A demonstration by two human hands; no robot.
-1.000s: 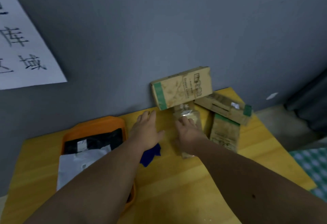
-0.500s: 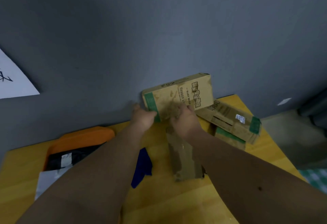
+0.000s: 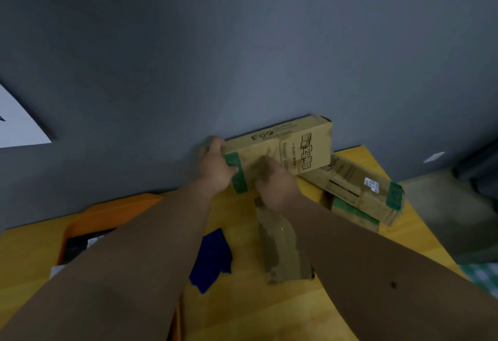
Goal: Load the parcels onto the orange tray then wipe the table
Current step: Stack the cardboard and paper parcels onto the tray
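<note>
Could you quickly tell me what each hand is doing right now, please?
Left hand: grips the green-taped end of the upright cardboard box.
Right hand: holds the same box's front face.

Two bare forearms are seen, with no sleeves, gloves, rings or watch worn. The left hand (image 3: 215, 169) and right hand (image 3: 277, 187) are uncovered. A small dark mole is borne on the right forearm (image 3: 393, 284).

Illumination is dim and even, with a cool grey cast. Soft shadows lie on the wall (image 3: 242, 58) just left of the left hand (image 3: 215, 169) and on the counter (image 3: 242, 300) beneath both forearms. The right hand (image 3: 277, 187) shows motion blur. A small glare spot sits just below it. Wide-angle distortion bends the frame edges.
</note>
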